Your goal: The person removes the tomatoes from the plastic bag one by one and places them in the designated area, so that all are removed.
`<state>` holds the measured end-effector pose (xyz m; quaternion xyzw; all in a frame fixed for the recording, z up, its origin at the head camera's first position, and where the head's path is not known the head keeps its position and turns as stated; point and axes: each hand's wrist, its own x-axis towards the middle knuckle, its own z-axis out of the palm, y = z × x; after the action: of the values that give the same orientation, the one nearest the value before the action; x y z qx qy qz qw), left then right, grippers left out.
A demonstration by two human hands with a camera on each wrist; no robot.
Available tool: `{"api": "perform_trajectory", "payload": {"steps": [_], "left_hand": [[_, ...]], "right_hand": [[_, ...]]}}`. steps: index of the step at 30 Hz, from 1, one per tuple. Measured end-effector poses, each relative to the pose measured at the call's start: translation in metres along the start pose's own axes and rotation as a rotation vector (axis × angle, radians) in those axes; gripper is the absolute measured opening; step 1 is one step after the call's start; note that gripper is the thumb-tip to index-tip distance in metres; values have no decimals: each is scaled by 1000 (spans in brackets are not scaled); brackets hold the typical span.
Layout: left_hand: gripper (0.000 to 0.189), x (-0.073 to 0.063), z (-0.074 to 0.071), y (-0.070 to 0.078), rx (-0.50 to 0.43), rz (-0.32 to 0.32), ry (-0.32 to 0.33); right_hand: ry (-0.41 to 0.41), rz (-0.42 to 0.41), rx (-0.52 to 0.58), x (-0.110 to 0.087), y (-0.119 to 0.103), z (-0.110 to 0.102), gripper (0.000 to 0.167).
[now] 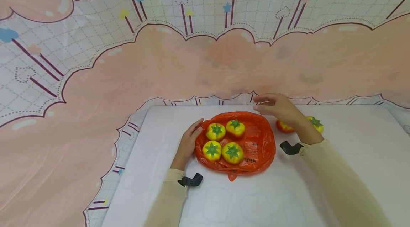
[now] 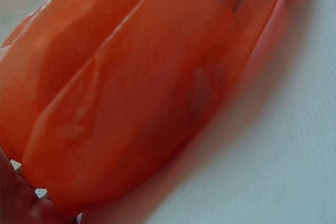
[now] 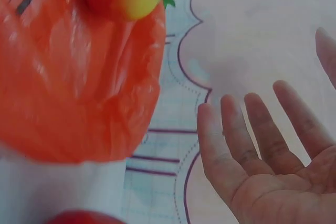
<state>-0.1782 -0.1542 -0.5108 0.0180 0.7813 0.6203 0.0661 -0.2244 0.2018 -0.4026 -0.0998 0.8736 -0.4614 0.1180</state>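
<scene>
Red bag (image 1: pixel 268 145), illegible dark lettering (image 1: pixel 250 160)

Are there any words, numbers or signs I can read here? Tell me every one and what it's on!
None can be read for sure.
Red bag: dark print inside, too small and blurred to read.
Fruits: no words seen.
Wall cloth: drawn candles and stars, no words seen.

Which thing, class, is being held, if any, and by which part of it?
The right grip holds nothing. The left grip touches the red, open-topped plastic bag at its left side; whether it pinches the plastic cannot be told.
</scene>
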Motion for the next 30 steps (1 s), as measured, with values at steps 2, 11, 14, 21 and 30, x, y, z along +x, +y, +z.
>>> {"api": "perform_trajectory", "payload": {"steps": [2,11,14,21,30], "left_hand": [[50,0,0,0,-1,1,-2],[49,1,0,0,-1,-5,0],[49,1,0,-1,-2,-4,0],[49,1,0,1,-1,-3,2],[49,2,-1,-1,7,2,0]], "right_hand": [[-12,-23,1,2,-4,4,61],[-52,-22,94,11,-6,25,55],[-71,-13,120,14,-6,30,54],[-94,-29,98,17,-5,41,56],[-90,-27,74,19,-3,52,60]]}}
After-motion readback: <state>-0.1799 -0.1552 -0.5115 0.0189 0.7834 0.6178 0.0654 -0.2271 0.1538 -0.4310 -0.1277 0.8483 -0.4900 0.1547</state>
